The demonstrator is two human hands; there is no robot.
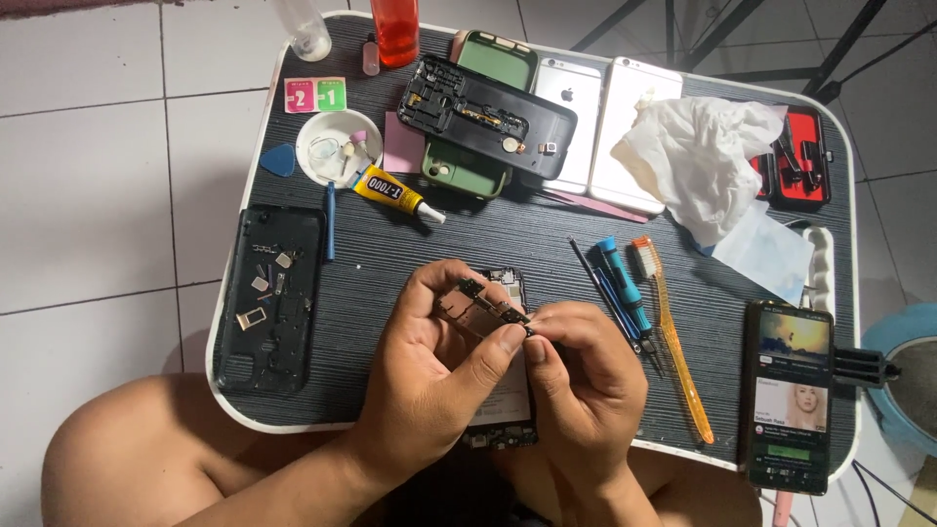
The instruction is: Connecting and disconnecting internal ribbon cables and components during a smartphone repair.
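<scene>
Both hands sit closest to the camera, low and centre over the table (547,244). Left hand (429,381) is curled around a small circuit board (478,303), thumb pressed along its near edge. Right hand (581,376) is pinched shut at the board's right end, thumb and forefinger on some tiny part I can't make out. Board is held just above an opened phone (503,400) lying flat under my wrists.

From what I'm seeing, that board will be feather-light, stiff and thin, and easy to crack or flex. I'd grip by the bare edges, never on the chips or connectors.

Further out: blue screwdriver (622,286) and orange brush (673,342) just right of the hands, black back cover (268,298) with loose bits on the left, glue tube (395,195) by a white dish (337,146), more phones (595,117) and a tissue (698,156) at the far edge.
</scene>
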